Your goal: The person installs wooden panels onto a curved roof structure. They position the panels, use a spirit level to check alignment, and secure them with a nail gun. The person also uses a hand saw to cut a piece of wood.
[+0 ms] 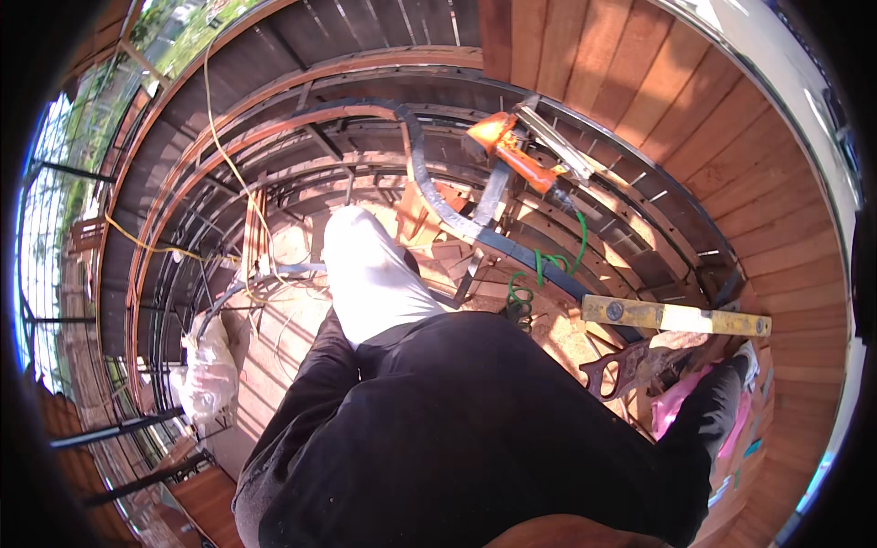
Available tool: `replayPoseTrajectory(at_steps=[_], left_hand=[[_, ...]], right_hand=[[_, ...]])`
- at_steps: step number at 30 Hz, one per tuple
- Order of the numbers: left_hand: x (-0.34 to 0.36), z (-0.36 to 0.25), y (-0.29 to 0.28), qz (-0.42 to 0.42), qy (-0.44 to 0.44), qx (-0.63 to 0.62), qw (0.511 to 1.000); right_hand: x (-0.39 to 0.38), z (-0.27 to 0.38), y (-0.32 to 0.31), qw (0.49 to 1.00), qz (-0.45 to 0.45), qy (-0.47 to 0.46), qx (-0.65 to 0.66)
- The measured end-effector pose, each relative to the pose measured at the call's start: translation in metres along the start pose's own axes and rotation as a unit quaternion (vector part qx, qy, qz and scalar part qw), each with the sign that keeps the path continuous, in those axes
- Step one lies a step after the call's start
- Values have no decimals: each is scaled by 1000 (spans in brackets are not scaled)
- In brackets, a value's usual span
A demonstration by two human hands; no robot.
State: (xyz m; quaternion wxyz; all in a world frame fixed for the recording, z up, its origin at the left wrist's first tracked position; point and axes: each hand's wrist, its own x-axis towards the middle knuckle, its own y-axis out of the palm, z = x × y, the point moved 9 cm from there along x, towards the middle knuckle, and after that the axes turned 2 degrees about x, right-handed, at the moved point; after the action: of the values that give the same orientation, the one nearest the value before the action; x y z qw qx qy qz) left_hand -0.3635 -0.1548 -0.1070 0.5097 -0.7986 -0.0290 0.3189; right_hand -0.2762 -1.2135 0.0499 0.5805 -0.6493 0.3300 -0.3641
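My left arm in a black sleeve runs up to my leg in white trousers. The hand at its end is hidden behind the leg. On the right, my other black sleeve reaches toward the plank wall, over a pink cloth or bag. A pale patch at its end seems to be my right hand; its fingers cannot be made out. Nearest to it lies the end of a yellow spirit level. A handsaw with a brown handle rests below the level.
An orange nail gun with a green coiled air hose lies on the curved metal framing. Wood planks line the right side. A white sack stands on the left, near a yellow cord.
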Motion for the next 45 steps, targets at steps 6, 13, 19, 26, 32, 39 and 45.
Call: replayPoseTrajectory(at_steps=[6,13,19,26,32,39,45], left_hand=[[-28,7,16,-26,-64,-89,994],[-66,32,39,-34,-123,-121,984],[-72,41,39,-38,-137,-119,983],[-65,55,22,-72,-131,-115,982],[-61,95,-44,-195,-132,-7,972],[-51,-95,-156,-203,230,-585,751],[-105,-290,-114,146,367,-540,743]], right_hand=[[36,-8,-15,998,-56,-6,22],[36,4,-41,992,-96,-1,81],[30,-35,-62,977,-142,26,154],[-3,-95,-108,893,-269,-26,360],[-267,127,-263,701,-437,-450,338],[-464,312,-211,557,156,-494,650],[-604,373,-211,547,119,-699,445]])
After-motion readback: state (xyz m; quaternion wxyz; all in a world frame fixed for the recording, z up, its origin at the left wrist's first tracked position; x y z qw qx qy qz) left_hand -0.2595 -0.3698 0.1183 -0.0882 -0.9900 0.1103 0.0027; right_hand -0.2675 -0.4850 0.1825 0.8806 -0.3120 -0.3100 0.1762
